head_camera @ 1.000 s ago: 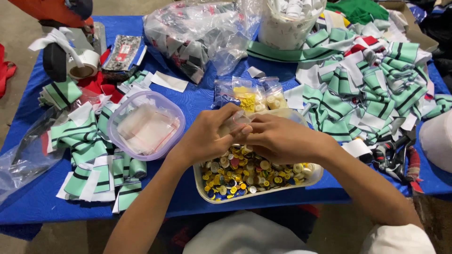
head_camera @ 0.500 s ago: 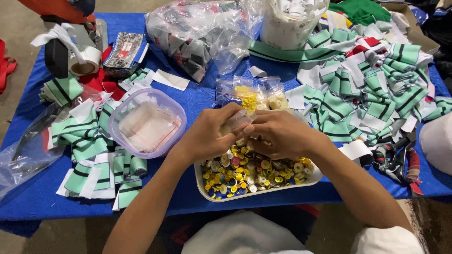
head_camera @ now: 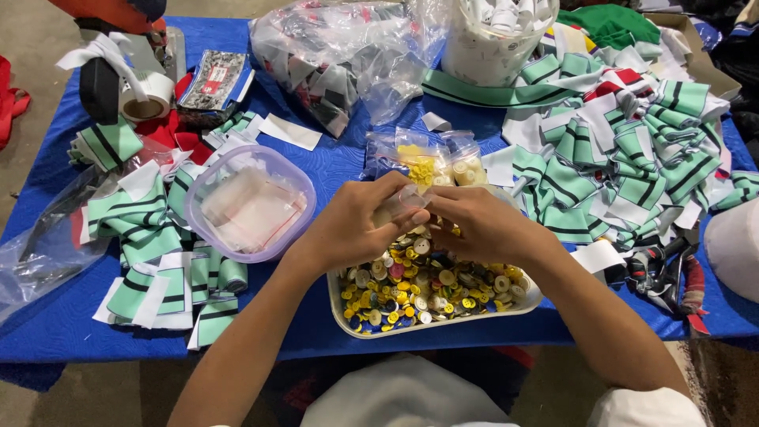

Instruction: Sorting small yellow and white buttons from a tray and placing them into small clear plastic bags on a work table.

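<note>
Both of my hands meet above a white tray (head_camera: 433, 326) filled with mixed yellow, white and blue buttons. My left hand (head_camera: 356, 224) and my right hand (head_camera: 474, 221) pinch a small clear plastic bag (head_camera: 402, 198) between their fingertips. Whether the bag holds anything is hidden by my fingers. Just behind my hands lie small clear bags of yellow buttons (head_camera: 419, 158) and pale buttons (head_camera: 466, 168).
A clear plastic bowl (head_camera: 249, 204) holding small empty bags stands left of the tray. Green-and-white striped fabric pieces are piled at the left (head_camera: 142, 229) and right (head_camera: 624, 150). A large plastic bag (head_camera: 340, 55), a white bucket (head_camera: 494, 39) and a tape roll (head_camera: 146, 95) sit at the back on the blue table (head_camera: 340, 166).
My hands stay together over the tray, with only small finger movements on the little bag. Nothing else has moved.
</note>
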